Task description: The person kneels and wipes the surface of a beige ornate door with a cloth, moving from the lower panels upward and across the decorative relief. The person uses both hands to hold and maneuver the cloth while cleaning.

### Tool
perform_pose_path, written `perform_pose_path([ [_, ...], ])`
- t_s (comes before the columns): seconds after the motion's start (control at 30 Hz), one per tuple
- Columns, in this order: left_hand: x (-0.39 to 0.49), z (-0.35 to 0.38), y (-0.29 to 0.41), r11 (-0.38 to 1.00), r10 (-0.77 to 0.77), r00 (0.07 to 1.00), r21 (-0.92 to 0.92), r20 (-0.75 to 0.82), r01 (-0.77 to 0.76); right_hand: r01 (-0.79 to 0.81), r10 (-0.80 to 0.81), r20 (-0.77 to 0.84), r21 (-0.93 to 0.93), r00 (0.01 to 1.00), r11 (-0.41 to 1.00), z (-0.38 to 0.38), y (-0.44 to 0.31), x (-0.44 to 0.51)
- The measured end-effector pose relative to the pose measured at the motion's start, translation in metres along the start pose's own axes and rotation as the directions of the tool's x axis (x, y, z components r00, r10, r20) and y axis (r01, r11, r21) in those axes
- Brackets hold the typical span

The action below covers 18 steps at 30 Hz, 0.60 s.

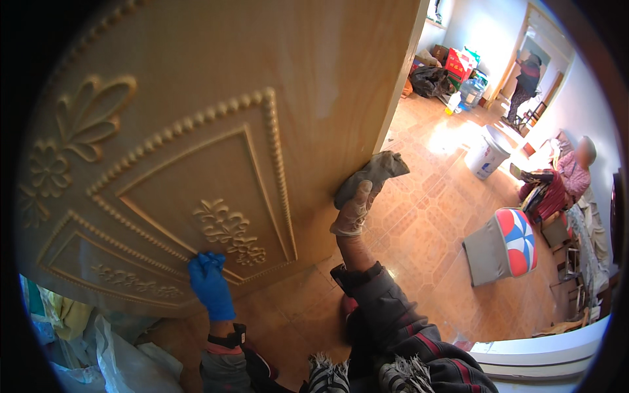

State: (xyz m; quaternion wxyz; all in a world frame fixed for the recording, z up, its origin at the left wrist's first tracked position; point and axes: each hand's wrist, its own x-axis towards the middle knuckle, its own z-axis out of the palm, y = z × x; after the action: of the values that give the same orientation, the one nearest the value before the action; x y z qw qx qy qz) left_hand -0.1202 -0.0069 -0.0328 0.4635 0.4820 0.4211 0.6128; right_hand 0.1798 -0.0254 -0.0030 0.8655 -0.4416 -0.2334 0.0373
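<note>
A wooden door [314, 98] with carved floral reliefs and beaded panel borders fills the left and centre of the view. My right hand [355, 211], in a thin translucent glove, grips a dark grey cloth [373, 174] against the door near its edge. My left hand [211, 282] wears a blue glove and touches the door's lower carved panel, its fingers curled. Whether anything is inside those fingers cannot be seen.
Plastic bags [123, 349] lie at lower left. A grey stool with a colourful top [516, 240] and a white bucket [487, 151] stand on the tiled floor [413, 216]. One person [565, 182] sits at right; another [527, 81] stands by the far doorway, near boxes [459, 64].
</note>
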Motion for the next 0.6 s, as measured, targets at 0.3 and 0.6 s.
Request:
perform_pose_path([
  [0.3, 0.001, -0.001, -0.002, 0.999, -0.009, 1.000, -0.053, -0.004, 0.008, 0.577, -0.499, 0.290, -0.380, 0.817, 0.723, 0.014, -0.024, 0.002],
  [0.6, 0.001, -0.001, 0.001, 0.999, 0.027, 1.000, 0.019, 0.001, -0.027, 0.789, -0.498, 0.623, -0.377, 0.603, 0.485, 0.035, -0.043, -0.034],
])
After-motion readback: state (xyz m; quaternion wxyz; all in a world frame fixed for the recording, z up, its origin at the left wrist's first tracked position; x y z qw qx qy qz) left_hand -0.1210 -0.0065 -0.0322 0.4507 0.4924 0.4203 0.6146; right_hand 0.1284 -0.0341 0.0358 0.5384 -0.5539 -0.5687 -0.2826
